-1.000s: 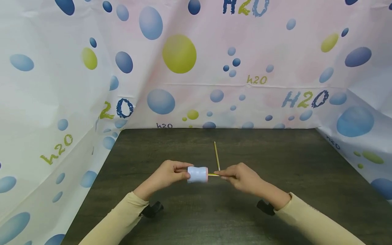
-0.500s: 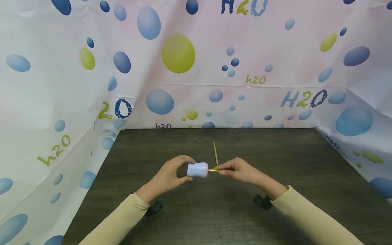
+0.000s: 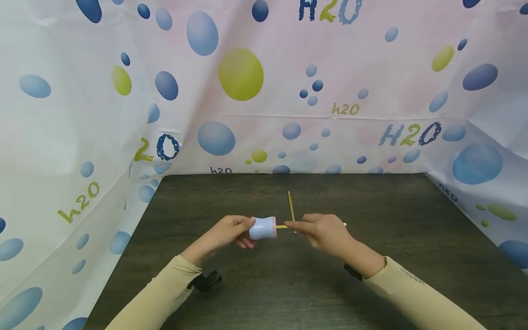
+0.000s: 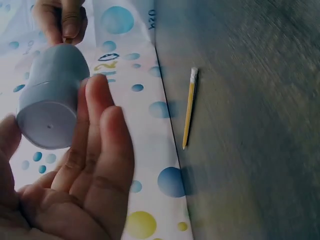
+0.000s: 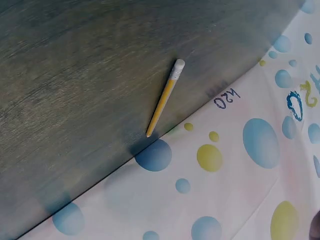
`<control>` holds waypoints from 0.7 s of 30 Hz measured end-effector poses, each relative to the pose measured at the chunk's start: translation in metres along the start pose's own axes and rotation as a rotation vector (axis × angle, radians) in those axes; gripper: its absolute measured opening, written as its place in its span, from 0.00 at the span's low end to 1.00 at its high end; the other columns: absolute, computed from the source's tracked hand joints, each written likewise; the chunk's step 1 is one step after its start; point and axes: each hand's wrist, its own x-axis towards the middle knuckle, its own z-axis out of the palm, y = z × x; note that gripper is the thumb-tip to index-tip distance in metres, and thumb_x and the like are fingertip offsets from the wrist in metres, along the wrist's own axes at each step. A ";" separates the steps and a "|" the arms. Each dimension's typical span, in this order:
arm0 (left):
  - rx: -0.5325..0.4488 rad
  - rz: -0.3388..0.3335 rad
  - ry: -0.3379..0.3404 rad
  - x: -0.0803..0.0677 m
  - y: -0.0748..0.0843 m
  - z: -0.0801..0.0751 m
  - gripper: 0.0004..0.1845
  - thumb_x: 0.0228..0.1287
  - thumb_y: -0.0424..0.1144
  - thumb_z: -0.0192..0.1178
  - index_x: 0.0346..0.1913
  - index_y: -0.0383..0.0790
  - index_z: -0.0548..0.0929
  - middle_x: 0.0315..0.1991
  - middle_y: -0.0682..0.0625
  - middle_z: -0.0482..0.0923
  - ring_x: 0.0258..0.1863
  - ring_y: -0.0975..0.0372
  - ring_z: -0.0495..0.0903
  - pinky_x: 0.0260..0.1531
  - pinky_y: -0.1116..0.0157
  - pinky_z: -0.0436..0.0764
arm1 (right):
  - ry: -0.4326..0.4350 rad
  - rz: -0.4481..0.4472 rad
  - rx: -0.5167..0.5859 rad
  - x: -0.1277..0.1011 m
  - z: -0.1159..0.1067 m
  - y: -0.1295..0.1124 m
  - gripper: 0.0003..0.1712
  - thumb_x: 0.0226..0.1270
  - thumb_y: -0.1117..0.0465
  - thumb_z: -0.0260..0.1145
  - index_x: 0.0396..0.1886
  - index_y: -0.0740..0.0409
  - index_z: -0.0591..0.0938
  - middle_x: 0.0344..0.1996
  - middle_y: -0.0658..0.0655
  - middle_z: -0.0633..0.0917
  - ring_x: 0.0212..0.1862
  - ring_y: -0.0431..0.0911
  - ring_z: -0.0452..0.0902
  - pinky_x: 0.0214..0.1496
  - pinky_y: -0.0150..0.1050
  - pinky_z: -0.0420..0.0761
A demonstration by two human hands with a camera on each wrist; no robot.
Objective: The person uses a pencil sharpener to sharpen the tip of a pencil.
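Observation:
A pale blue pencil sharpener (image 3: pixel 261 228) with a pink end is held up over the dark table, lying sideways. My left hand (image 3: pixel 231 230) grips its left end, thumb on top; in the left wrist view the fingers (image 4: pixel 107 145) lie along its side. A yellow pencil (image 3: pixel 281 227) goes into the pink end, its tip hidden inside. My right hand (image 3: pixel 327 233) pinches this pencil close to the sharpener, and its white eraser end pokes out behind the knuckles. In the right wrist view only a bit of skin shows at the lower right edge.
A second yellow pencil (image 3: pixel 291 206) lies on the dark wooden table (image 3: pixel 206 197) beyond the hands, its point facing the back edge. A white sheet (image 3: pixel 280 101) printed with blue and green dots rises behind and along both sides of the table.
My right hand has turned over around the pencil, and the eraser end now shows. My left hand has shifted its grip, bringing the thumb on top of the sharpener. The second pencil stays put.

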 end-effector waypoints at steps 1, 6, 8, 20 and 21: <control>-0.017 0.003 -0.013 0.000 0.000 0.000 0.39 0.74 0.62 0.55 0.60 0.22 0.78 0.42 0.32 0.88 0.34 0.59 0.90 0.42 0.57 0.90 | 0.011 -0.022 -0.014 0.000 0.001 0.000 0.25 0.46 0.72 0.79 0.47 0.50 0.92 0.17 0.46 0.72 0.20 0.33 0.47 0.21 0.25 0.48; -0.065 0.053 0.005 -0.001 -0.003 0.000 0.40 0.68 0.59 0.63 0.62 0.22 0.75 0.50 0.29 0.85 0.41 0.56 0.91 0.50 0.51 0.89 | 0.006 -0.039 -0.032 -0.001 -0.001 0.000 0.25 0.46 0.73 0.77 0.47 0.52 0.91 0.17 0.46 0.72 0.21 0.33 0.45 0.21 0.26 0.46; -0.060 0.073 0.024 -0.001 -0.004 0.001 0.37 0.69 0.55 0.64 0.63 0.21 0.75 0.53 0.28 0.84 0.45 0.51 0.90 0.53 0.47 0.87 | -0.005 -0.021 -0.027 0.000 -0.001 -0.001 0.24 0.48 0.74 0.76 0.46 0.52 0.91 0.17 0.46 0.73 0.21 0.32 0.45 0.21 0.25 0.47; 0.050 0.205 0.169 -0.002 -0.005 0.006 0.27 0.67 0.39 0.69 0.65 0.29 0.78 0.54 0.31 0.84 0.51 0.51 0.87 0.50 0.61 0.88 | -0.230 0.224 0.162 0.006 -0.009 0.000 0.19 0.62 0.74 0.70 0.51 0.55 0.91 0.17 0.48 0.77 0.22 0.29 0.45 0.24 0.24 0.48; 0.079 0.228 0.185 -0.004 -0.006 0.008 0.27 0.65 0.37 0.70 0.65 0.30 0.79 0.54 0.32 0.84 0.51 0.50 0.87 0.49 0.62 0.88 | -0.276 0.278 0.230 0.007 -0.010 0.000 0.18 0.64 0.73 0.69 0.52 0.56 0.90 0.20 0.49 0.83 0.21 0.29 0.48 0.23 0.25 0.51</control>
